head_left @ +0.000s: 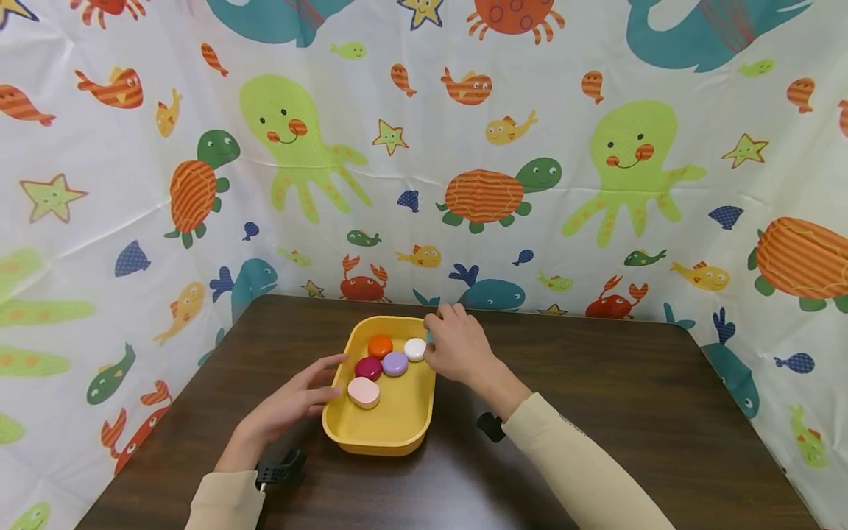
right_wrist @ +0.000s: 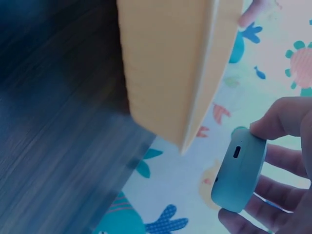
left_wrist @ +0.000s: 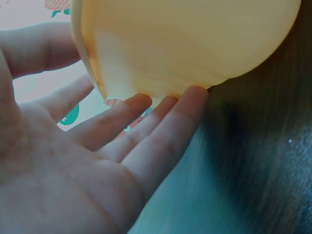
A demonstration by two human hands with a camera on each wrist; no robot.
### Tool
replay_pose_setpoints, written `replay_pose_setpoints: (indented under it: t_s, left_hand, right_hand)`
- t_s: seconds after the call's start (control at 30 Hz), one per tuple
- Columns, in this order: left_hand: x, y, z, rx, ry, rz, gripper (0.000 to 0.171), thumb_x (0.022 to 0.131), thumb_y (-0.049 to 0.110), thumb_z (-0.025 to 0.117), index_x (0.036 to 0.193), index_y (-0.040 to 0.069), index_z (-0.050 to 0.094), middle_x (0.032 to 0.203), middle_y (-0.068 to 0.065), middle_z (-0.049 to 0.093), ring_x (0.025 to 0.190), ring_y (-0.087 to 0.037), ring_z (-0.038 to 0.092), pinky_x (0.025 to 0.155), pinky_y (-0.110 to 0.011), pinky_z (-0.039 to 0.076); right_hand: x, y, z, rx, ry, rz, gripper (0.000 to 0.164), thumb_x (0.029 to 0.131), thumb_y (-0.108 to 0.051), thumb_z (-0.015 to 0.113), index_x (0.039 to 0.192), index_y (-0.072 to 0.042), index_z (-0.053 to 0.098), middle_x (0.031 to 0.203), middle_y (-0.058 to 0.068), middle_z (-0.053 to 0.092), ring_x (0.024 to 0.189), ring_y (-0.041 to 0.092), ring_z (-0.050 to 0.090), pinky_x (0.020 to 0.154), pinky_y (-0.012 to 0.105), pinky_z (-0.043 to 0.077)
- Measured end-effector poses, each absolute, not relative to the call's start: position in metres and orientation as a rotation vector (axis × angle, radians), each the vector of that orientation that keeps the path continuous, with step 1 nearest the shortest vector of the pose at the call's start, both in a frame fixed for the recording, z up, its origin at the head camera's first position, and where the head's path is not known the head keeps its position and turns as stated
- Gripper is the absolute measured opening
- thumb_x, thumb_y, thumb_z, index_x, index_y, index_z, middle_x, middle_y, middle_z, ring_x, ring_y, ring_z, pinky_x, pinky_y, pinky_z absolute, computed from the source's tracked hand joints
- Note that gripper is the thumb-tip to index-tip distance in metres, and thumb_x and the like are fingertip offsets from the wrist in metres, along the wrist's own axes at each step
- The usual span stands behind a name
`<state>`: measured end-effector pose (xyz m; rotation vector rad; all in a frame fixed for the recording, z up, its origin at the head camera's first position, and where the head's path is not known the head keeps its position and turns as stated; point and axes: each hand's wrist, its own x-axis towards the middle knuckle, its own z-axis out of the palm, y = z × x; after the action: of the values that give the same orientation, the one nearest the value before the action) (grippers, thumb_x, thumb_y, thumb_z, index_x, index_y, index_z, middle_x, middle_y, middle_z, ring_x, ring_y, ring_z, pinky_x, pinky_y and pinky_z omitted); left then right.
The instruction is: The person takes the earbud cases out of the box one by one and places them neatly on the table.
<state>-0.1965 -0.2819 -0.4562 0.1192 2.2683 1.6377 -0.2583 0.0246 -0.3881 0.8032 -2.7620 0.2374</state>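
Note:
My right hand (head_left: 460,344) pinches a light blue earbud case (right_wrist: 239,170) at the tray's upper right rim. A small charging port shows on the case's side in the right wrist view. Several rounded cases lie in the yellow tray (head_left: 380,430): an orange one (head_left: 380,346), a magenta one (head_left: 368,369), a lavender one (head_left: 395,364), a white one (head_left: 415,349) and a pale pink one (head_left: 364,392). At the tray's left side is my left hand (head_left: 298,401), its fingers extended against the outer wall (left_wrist: 185,48) in the left wrist view.
The tray stands on a dark brown wooden table (head_left: 596,427). Behind and beside the table hangs a white sheet (head_left: 424,154) printed with sea animals. Dark wrist cameras are worn on both wrists.

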Motion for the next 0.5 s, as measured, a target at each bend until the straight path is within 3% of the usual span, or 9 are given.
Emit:
replay_pose_setpoints:
  t_s: [0.5]
  left_hand:
    - [-0.195, -0.281, -0.457, 0.122, 2.252, 1.655, 0.069, 0.100, 0.023, 0.064, 0.159, 0.018, 0.029, 0.157, -0.023, 0.032, 0.132, -0.041, 0.050, 0.105, -0.052, 0.048]
  right_hand:
    - [-0.281, 0.039, -0.406, 0.712, -2.786, 0.342, 0.029, 0.091, -0.024, 0.070, 0.116, -0.009, 0.070, 0.112, 0.009, 0.061, 0.099, 0.025, 0.050, 0.087, 0.039, 0.053]
